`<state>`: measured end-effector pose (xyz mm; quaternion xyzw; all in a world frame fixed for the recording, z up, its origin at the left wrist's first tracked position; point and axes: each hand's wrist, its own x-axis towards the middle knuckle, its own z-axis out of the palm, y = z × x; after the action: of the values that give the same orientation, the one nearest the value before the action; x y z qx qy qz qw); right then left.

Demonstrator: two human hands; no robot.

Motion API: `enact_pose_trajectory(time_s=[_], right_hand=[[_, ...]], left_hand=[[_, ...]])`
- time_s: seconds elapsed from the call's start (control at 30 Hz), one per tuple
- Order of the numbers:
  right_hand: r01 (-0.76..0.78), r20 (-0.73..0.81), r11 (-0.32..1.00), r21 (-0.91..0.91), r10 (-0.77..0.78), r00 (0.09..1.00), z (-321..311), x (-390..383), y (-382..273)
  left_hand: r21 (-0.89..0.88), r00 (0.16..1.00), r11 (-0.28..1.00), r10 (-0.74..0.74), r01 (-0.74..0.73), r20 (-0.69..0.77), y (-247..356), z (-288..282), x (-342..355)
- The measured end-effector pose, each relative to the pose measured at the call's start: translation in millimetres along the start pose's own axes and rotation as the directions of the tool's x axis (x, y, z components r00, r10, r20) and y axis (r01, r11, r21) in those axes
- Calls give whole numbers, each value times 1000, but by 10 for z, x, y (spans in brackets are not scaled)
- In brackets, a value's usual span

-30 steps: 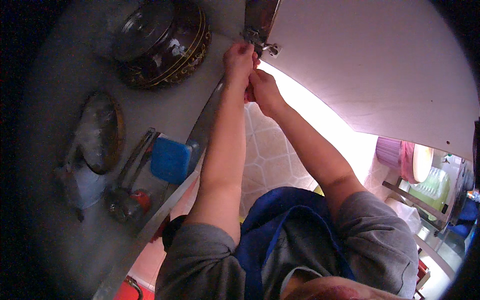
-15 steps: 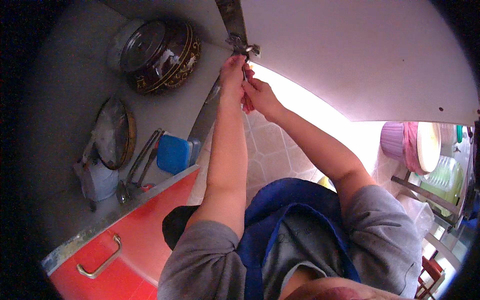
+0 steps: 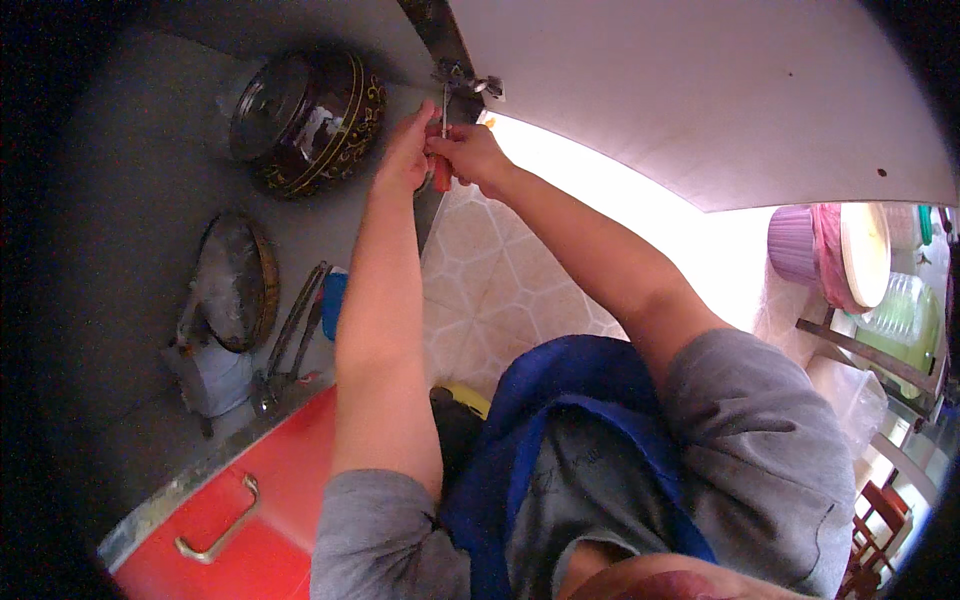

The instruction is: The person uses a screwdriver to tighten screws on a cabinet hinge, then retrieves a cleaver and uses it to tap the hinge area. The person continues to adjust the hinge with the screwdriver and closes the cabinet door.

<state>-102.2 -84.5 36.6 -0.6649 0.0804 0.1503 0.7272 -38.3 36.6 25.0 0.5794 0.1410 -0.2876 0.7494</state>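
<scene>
Grey shelf (image 3: 320, 226), left of frame

A dark, gold-patterned pot (image 3: 305, 125) is set at upper left. Below it, a round, brown-rimmed item (image 3: 234, 288), a pale container (image 3: 217, 380), long-handled utensils (image 3: 296, 310) and a partly hidden blue box (image 3: 334, 302) are seen. A pale tiled floor (image 3: 500, 275) is shown at centre.

White light shines so hard beside the pale door (image 3: 700, 100) that it washes out everything there. Over on my left, the grey shelf (image 3: 325, 230) is dim and grainy, with a little shine on the dark pot (image 3: 310, 125). Straight edges bend near the rim, and the corners go black.
</scene>
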Motion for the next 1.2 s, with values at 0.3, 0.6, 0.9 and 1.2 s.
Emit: enact_pose_trajectory(time_s=[0.3, 0.6, 0.9, 1.2], right_hand=[[-186, -130, 971, 147, 206, 970, -338, -308, 367], [-264, -186, 954, 142, 288, 939, -369, -410, 562], [-327, -122, 940, 97, 337, 933, -161, -412, 505], [-334, -143, 936, 111, 348, 927, -237, -402, 505]], left_hand=[[-422, 976, 881, 196, -216, -91, -31, 351, 609], [-461, 943, 825, 248, -326, -222, -66, 455, 679], [-367, 911, 849, 276, -380, -306, -28, 559, 626], [-386, 926, 842, 352, -377, -137, -121, 403, 738]])
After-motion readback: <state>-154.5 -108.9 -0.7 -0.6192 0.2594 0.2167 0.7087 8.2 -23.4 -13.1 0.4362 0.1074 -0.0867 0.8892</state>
